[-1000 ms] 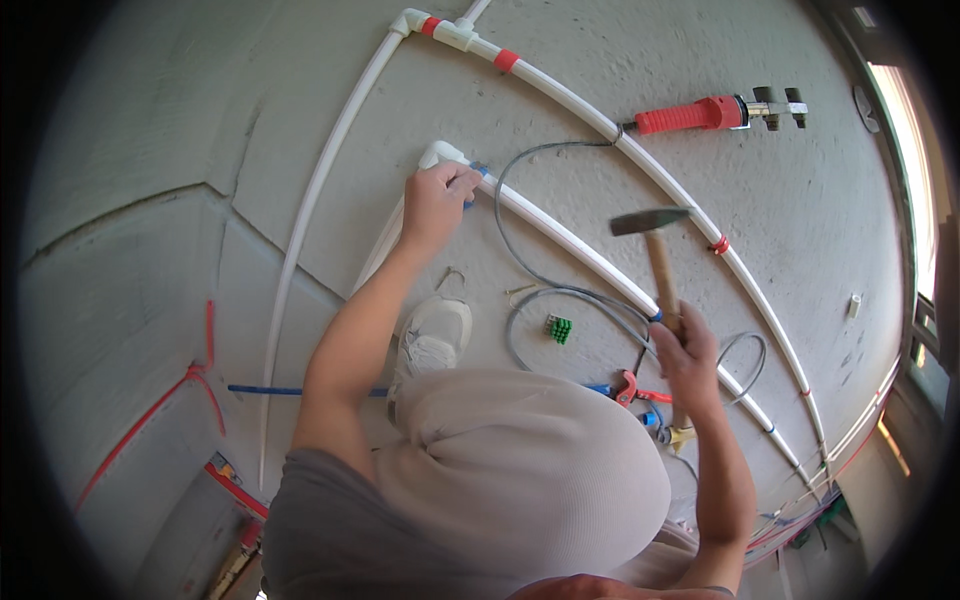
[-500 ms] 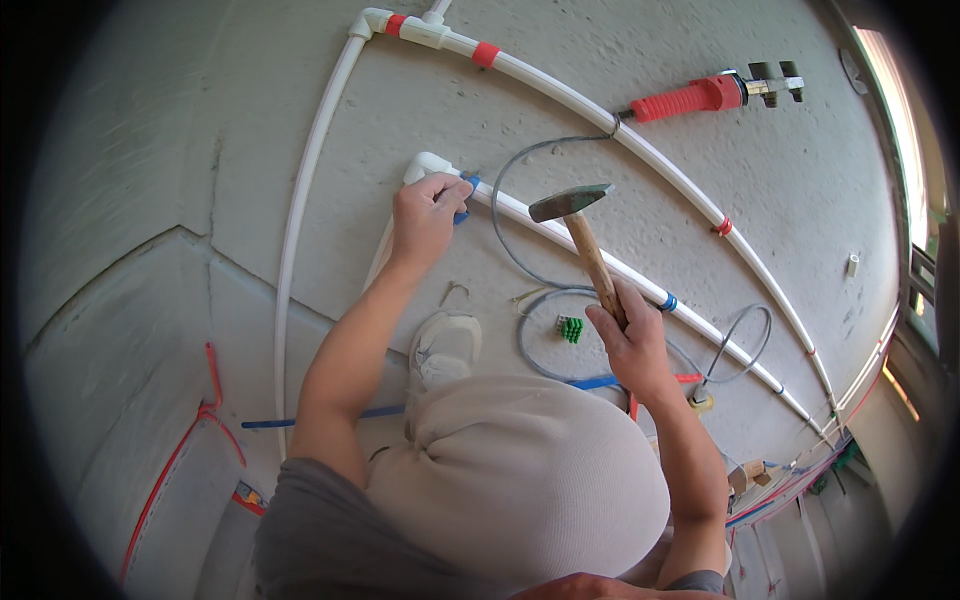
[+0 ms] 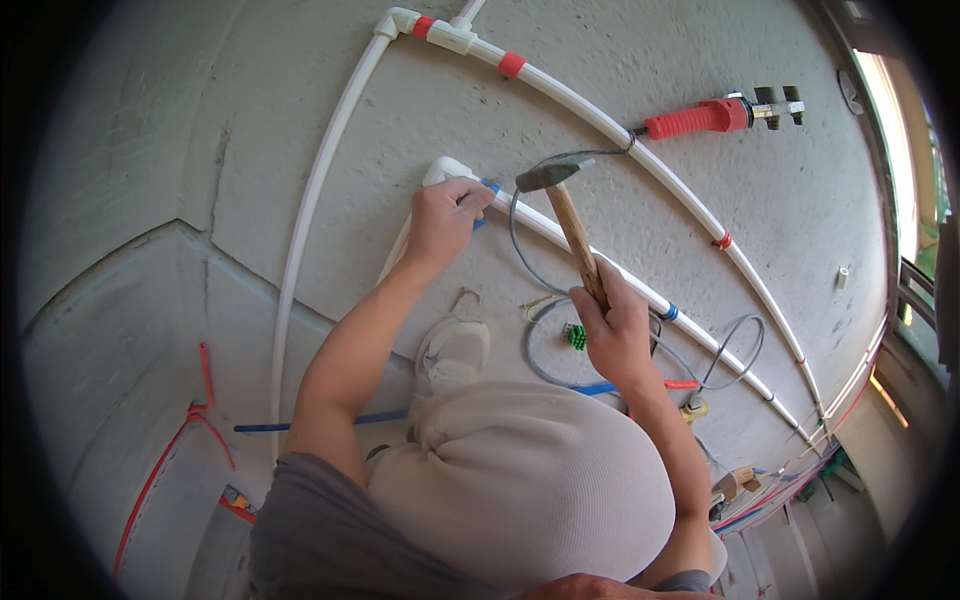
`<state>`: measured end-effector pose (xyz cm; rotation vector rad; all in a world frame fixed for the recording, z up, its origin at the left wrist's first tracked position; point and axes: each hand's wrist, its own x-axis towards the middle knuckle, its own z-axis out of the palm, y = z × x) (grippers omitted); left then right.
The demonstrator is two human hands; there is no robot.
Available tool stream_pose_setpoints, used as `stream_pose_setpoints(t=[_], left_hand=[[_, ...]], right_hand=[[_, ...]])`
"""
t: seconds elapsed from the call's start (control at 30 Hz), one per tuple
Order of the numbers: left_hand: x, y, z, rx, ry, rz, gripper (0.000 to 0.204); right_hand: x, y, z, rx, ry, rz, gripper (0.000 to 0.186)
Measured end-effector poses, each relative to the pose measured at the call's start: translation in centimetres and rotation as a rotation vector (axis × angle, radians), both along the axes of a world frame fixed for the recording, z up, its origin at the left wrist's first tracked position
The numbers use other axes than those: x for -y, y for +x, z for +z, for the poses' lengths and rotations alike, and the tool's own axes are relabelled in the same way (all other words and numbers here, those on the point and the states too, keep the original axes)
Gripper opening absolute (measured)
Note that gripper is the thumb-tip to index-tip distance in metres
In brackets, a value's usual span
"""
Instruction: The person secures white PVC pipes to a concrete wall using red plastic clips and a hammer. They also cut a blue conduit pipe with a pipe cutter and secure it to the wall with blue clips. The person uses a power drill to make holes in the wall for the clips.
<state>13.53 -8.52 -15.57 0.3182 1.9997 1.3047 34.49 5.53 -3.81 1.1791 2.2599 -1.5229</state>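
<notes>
My left hand [image 3: 445, 222] is closed in a pinch on a blue pipe clip [image 3: 490, 187] at the white pipe [image 3: 545, 225], just beside its elbow fitting [image 3: 450, 168]. Fingers cover much of the clip; whether a nail is pinched with it is hidden. In my right hand [image 3: 618, 328] is a hammer [image 3: 572, 232], gripped low on its wooden handle. Its dark metal head [image 3: 548, 176] is raised over the pipe, a little right of my left hand and apart from it.
A red-handled pipe welding tool [image 3: 700, 118] lies at the far right, its grey cable [image 3: 520, 240] looping across the floor. Another white pipe [image 3: 590, 105] with red clips runs beyond. Green plastic pieces [image 3: 575, 337] lie by my right hand; a blue pipe [image 3: 270, 428] lies at left.
The hammer and my right hand have moved left and slightly away from me, nearer my left hand. My left hand keeps its pinch at the pipe. The whole view has shifted a little.
</notes>
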Motion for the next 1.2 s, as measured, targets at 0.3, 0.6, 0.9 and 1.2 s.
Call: stream_pose_setpoints(t=[0.3,0.6,0.9,1.2], left_hand=[[0.0,0.4,-0.6,-0.029,0.014,0.006,0.011],[0.0,0.7,-0.5,-0.073,0.012,0.022,0.011],[-0.3,0.8,-0.1,-0.075,-0.014,0.052,0.014],[-0.3,0.8,-0.8,-0.044,0.014,0.096,0.009]], right_hand=[[1.0,-1.4,-0.5,-0.028,0.004,-0.024,0.044],[1.1,-0.7,-1.2,-0.035,0.0,-0.045,0.044],[1.3,-0.5,-1.5,-0.024,-0.016,-0.054,0.045],[1.9,-0.8,-1.2,-0.167,0.246,0.116,0.052]])
